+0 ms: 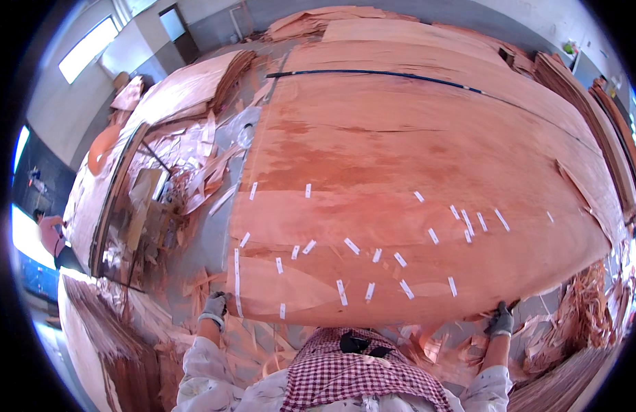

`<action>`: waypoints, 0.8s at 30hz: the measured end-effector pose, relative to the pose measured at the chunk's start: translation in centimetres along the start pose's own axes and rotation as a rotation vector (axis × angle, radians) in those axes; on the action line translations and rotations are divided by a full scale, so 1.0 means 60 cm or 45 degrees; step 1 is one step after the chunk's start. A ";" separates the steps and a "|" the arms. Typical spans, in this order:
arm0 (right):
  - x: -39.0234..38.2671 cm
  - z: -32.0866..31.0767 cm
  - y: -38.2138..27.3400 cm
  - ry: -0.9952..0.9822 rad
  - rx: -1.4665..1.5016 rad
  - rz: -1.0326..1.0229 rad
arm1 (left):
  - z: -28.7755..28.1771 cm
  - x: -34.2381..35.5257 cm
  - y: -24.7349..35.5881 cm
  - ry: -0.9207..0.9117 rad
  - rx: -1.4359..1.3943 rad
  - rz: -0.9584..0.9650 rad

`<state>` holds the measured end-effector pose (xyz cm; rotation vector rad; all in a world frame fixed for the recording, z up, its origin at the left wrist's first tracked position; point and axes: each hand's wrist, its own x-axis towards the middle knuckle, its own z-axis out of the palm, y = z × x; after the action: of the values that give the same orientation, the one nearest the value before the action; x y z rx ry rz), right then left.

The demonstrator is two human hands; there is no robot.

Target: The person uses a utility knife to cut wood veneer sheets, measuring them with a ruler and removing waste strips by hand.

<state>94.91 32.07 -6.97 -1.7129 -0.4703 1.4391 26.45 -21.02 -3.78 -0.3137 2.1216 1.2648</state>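
A large reddish-brown wood veneer sheet (373, 206) lies in front of me, with several short white tape strips (342, 292) scattered over its near half. A longer white strip (237, 283) runs along its left edge. At the sheet's near left corner is my left hand (213, 309), in a grey glove, its fingers closed on the edge. My right hand (500, 320), gloved too, is closed at the near edge toward the right; its fingertips are partly hidden. Between both hands the near edge stretches just beyond my checkered apron (359, 378).
A long dark rod (373, 72) lies across the sheet's far part. Veneer stacks stand at the left (187, 86), right (586, 110) and lower left (101, 336). Torn veneer scraps (572, 329) litter the floor. A person (51, 233) stands far left, near a dark-framed stand (115, 206).
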 end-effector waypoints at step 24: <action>0.027 -0.015 -0.071 -0.046 -0.624 -0.579 | 0.167 -0.015 0.165 0.520 0.396 1.162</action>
<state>97.09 35.43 -4.64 -1.7902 -1.2267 1.0750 26.20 -7.55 0.37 0.6661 2.9161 1.3609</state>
